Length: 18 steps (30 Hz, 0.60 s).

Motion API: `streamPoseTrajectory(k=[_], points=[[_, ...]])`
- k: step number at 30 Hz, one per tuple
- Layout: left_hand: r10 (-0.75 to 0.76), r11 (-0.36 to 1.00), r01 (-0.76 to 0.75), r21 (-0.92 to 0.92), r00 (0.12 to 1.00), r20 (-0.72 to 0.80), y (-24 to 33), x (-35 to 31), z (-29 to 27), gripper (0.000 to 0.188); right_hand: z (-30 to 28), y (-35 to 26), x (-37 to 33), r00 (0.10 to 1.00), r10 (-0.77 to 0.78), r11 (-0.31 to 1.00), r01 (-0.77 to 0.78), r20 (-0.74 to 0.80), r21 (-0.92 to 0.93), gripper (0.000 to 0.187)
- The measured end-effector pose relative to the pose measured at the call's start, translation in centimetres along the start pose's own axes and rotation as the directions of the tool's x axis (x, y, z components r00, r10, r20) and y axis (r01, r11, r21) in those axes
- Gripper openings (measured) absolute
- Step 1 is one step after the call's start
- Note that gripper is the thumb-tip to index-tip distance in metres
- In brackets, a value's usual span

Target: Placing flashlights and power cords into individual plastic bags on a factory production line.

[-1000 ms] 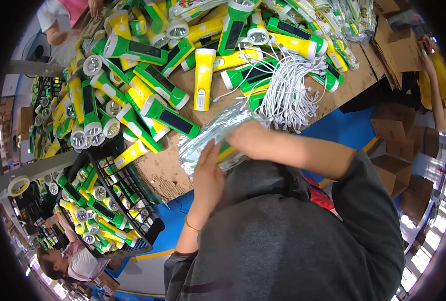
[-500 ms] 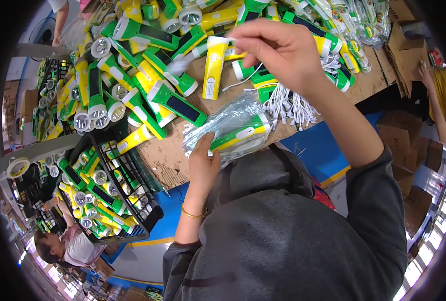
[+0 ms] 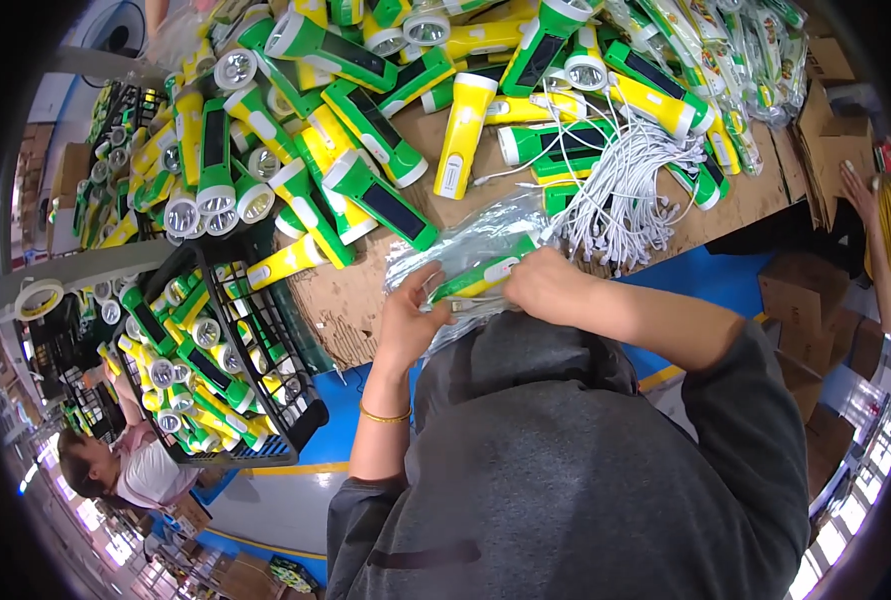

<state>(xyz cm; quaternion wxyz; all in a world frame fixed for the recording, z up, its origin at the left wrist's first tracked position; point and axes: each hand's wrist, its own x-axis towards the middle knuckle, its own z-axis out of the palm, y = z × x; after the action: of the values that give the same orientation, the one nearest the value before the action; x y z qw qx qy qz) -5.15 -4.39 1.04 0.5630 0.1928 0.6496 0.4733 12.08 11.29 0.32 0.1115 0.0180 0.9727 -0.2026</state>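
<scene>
A green-and-yellow flashlight [image 3: 480, 277] lies at the near table edge among clear plastic bags [image 3: 432, 253]; whether it is inside one or on top I cannot tell. My left hand [image 3: 408, 318] curls round the flashlight's left end, thumb and fingers on either side. At its other end, my right hand [image 3: 553, 287] is closed, its fingertips hidden, so what it grips does not show. Beyond that hand spreads a heap of white charging cables [image 3: 630, 190]. One yellow flashlight [image 3: 465, 135] stands out alone on the cardboard-topped table [image 3: 350, 310].
Many green and yellow flashlights [image 3: 375, 130] pile up across the far side. Black crates [image 3: 310, 425] full of them stand at left, near a tape roll [image 3: 39, 299]. Bagged flashlights [image 3: 740, 60] lie far right, beside cardboard boxes [image 3: 803, 290]. Other people work left and right.
My right hand has come down from above the table to the flashlight's right end. My left fingers have curled in around its left end. The view has shifted a little.
</scene>
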Motion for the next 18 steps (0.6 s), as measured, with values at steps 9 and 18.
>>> streamPoseTrajectory(k=[9,18], points=[[0.053,0.979,-0.041,0.198,0.997,-0.056,0.4,-0.4,-2.8,0.054,-5.7,3.9,-1.3,0.93,0.085,0.97,0.005,-0.356,0.242,0.036],[0.428,0.594,0.025,0.804,0.837,-0.341,0.7,-1.3,-3.5,0.037,-0.4,3.0,-0.1,0.831,0.323,0.769,0.047,-0.452,0.637,0.015]])
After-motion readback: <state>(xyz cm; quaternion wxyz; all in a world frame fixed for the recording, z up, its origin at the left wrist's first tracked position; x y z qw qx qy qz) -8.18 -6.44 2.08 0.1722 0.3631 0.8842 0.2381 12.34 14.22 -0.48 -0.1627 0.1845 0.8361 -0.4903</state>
